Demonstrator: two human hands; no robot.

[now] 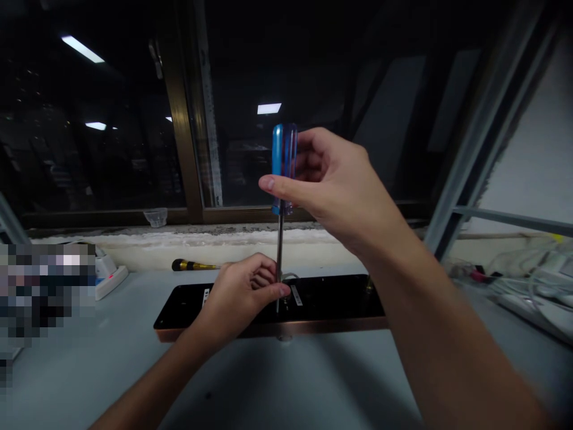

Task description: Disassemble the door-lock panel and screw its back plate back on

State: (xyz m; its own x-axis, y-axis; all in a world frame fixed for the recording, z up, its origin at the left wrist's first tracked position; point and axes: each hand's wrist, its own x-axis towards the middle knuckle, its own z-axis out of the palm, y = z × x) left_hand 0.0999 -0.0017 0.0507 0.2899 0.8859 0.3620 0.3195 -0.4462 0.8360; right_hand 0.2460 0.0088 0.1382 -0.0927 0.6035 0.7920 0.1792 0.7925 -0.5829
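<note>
Screwdriver (280, 222), shiny blue-purple handle (283, 161), metal shaft (280, 248), right hand's grip (338, 179) wrapping handle, left hand (242, 294) pinching shaft

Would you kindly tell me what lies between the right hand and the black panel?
In the head view, the screwdriver's metal shaft runs between the right hand and the black panel, the left hand at its lower part.

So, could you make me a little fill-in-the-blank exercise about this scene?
1. The right hand grips the blue-handled screwdriver by its ____.
2. Along this upright screwdriver, the left hand is ____ down than the right hand.
3. Of near side and far side, the yellow-and-black tool lies on the black panel's ____ side.

Missing words: handle; farther; far.
</note>
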